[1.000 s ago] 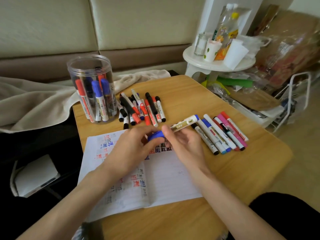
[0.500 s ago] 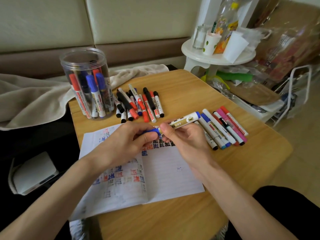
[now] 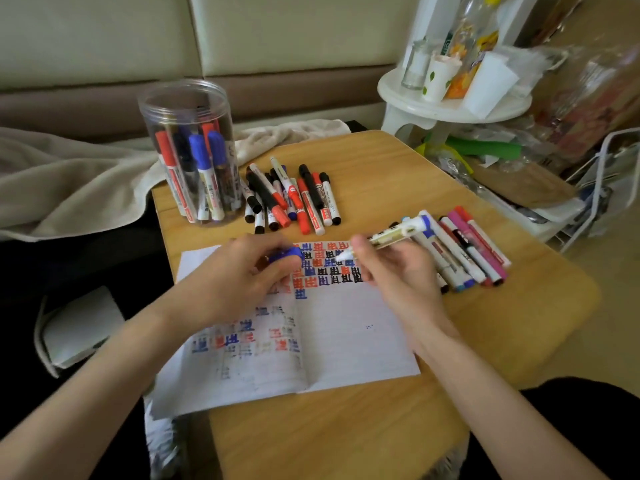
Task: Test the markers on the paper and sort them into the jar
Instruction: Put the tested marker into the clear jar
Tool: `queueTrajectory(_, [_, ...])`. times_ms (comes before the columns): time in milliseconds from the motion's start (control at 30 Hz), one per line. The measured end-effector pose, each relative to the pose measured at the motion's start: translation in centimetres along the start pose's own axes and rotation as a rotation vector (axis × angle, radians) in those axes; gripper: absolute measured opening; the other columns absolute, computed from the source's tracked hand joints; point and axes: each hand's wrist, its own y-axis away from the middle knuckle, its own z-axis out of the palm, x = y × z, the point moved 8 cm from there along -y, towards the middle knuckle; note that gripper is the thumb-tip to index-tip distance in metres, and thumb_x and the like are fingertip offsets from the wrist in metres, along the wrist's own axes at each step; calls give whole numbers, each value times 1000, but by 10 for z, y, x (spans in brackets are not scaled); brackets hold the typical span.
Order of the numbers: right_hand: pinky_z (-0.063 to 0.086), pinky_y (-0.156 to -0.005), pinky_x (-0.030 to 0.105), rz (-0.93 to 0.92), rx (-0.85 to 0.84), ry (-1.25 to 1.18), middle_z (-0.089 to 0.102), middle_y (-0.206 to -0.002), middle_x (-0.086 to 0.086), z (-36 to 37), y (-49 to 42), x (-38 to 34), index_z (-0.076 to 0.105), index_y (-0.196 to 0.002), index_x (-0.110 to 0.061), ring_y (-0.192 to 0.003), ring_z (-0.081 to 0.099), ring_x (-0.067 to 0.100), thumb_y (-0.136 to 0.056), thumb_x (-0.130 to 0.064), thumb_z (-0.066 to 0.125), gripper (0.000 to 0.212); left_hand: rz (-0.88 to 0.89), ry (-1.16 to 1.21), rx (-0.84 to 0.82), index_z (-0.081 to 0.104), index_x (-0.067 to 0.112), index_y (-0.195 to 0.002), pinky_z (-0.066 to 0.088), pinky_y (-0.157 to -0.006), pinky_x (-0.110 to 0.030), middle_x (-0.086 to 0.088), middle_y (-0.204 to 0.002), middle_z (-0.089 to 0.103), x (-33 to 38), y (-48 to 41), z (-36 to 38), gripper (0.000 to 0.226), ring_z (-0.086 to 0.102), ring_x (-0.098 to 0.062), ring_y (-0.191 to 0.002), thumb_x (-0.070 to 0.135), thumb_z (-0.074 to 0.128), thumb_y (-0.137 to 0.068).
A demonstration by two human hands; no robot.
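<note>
– Wooden surface [image 3: 381, 427], with a pale sofa [image 3: 104, 46] behind it. What are the fingers doing?

– Those of the left hand [image 3: 239, 275] are curled round a blue cap [image 3: 287, 254], pinching it between thumb and fingertips. Those of the right hand [image 3: 398, 271] are clamped on the marker [image 3: 388, 237], a white barrel with a blue end, held nearly level over the far part of the paper [image 3: 346, 341].

– So the cap is off?

– Yes. The bare tip points toward the left hand, apart from the cap, above rows of red, blue and black characters. Whether it touches the sheet I cannot tell.

– How does the paper lie?

– Flat under both hands, on the left half of the surface. Its left side hangs past the left edge.

– And the other markers?

– A row of markers [image 3: 464, 251] lies side by side near the right edge, partly hidden behind the right hand. A pile of markers [image 3: 291, 195] with red, black and blue caps lies toward the far edge. Just beside it, at the far left corner, the clear jar [image 3: 188, 150] stands upright with several markers standing in it.

– Anything beyond that?

– A beige blanket [image 3: 69, 181] off the left edge. Past the far right corner there is a white stand [image 3: 450, 105] bearing cups and a bottle.
</note>
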Motion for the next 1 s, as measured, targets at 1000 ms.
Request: queueTrajectory(1000, [46,-56,16,-108,-12,190,70,-62,-17,34,11,9,73,-77,-24,-57,62,2,-92,-21,79,17,-62,-170,99,69,29,-107,46,-67,-24,15,-85,64,-18,2,3,21,58,-7,-78,44,59,-98])
